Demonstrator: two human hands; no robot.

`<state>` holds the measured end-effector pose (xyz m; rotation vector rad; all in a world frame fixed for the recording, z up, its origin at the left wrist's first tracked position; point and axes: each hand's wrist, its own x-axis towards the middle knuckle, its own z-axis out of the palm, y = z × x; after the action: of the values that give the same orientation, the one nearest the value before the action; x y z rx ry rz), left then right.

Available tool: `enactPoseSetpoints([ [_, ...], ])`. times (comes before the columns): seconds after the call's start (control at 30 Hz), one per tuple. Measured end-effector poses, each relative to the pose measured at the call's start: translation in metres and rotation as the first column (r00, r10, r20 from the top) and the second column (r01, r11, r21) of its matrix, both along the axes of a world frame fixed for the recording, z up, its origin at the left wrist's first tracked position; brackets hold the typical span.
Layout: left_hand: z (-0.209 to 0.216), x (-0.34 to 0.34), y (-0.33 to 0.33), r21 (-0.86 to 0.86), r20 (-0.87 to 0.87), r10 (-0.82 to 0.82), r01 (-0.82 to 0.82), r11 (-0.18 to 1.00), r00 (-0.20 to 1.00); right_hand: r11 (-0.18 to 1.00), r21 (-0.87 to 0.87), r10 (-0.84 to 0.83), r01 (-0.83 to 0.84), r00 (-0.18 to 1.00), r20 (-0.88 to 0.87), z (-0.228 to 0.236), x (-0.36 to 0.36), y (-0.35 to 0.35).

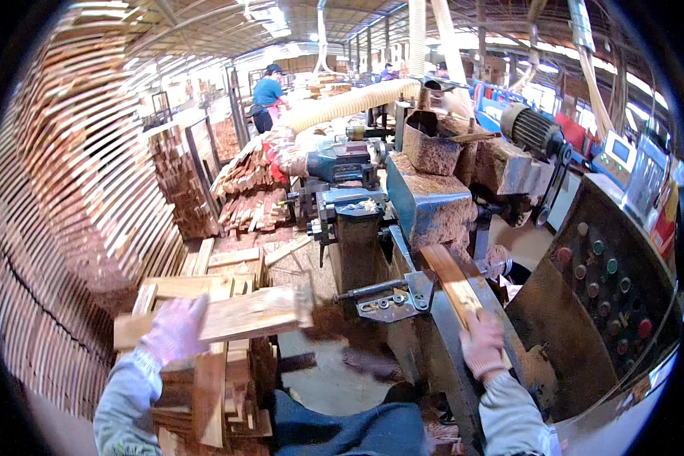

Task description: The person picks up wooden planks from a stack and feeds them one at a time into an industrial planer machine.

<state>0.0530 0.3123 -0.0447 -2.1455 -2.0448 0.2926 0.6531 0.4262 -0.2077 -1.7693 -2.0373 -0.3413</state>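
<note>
Right grip (485,343) on narrow board (447,275), toward near end, most length ahead

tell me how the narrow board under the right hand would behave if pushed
The narrow board is probably stiff, since it looks like straight, solid wood. Under the right hand, it would likely slide rather than roll, being flat-sided and lying along the machine bed.

board 1 (254,313) — pale, end blurred, over stacked planks (210,395) | board 2 (447,273) — narrow, brown, paler near end, on machine bed (450,342)
</note>
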Motion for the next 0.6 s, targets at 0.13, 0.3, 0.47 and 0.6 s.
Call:
enactPoseSetpoints([
  [0.13,-0.005,0.078,0.055,0.007,-0.037,-0.442,0.443,0.897,0.896,0.941,-0.059,0.260,-0.334,0.822,-0.506,0.027,-0.052,0.034],
  [0.3,-0.012,0.222,0.114,-0.044,0.041,-0.817,0.818,0.574,0.576,0.861,-0.148,0.491,-0.487,0.871,-0.013,0.080,-0.060,-0.086],
  [0.47,-0.016,0.354,0.095,0.240,-0.031,-0.967,0.941,0.237,0.252,0.991,-0.127,0.052,-0.050,0.999,0.016,0.068,-0.010,-0.205],
  [0.6,-0.026,0.345,0.101,0.381,0.204,-0.932,0.853,0.358,0.300,0.863,-0.322,-0.385,0.389,0.919,0.081,0.042,0.025,-0.309],
])
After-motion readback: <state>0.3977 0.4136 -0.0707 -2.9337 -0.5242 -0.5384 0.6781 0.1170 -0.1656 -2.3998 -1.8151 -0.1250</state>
